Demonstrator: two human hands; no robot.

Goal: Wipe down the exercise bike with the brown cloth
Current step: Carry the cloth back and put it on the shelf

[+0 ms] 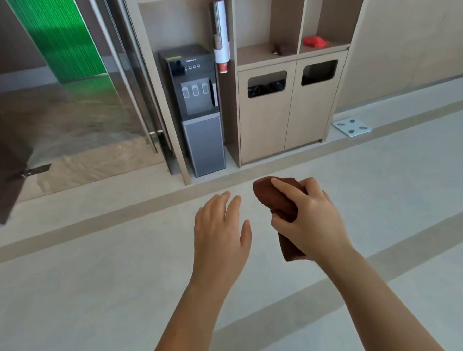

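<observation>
The brown cloth point(276, 201) sits right of centre in the frame, bunched in the person's right hand point(313, 220). The fingers curl over its top, the thumb pinches from the near side, and 1 loose end hangs below the wrist. The left hand point(220, 230), just beside it at centre, is spread flat and holds nothing.

It looks like a soft, light, limp rag that will fold to whatever it is pressed against. It should not slip or break, but a dangling end could snag. I'd say gathering it into a pad under the palm would serve better for wiping.

The exercise bike is nowhere in view. Ahead stand only a water dispenser point(196, 109) at upper centre and a wooden cabinet point(289, 117) to its right.
</observation>
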